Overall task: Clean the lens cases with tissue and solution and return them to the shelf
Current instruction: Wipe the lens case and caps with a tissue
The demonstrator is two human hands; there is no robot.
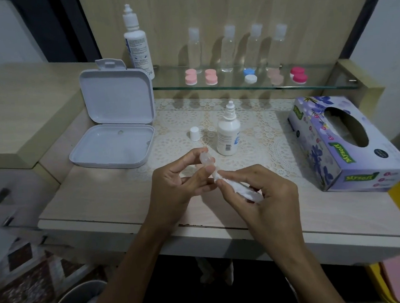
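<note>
Your right hand (256, 187), nearest you, pinches a twisted tissue (237, 189), its tip aimed into the clear lens case (206, 159) that your left hand (184, 179) grips over the table (100, 197), tilted toward it. The uncapped solution bottle (228, 134) stands just behind, within reach, its cap (194, 133) beside it.

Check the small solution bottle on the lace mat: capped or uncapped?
Uncapped. The small solution bottle stands upright with its nozzle bare; a white cap sits beside it.
</note>
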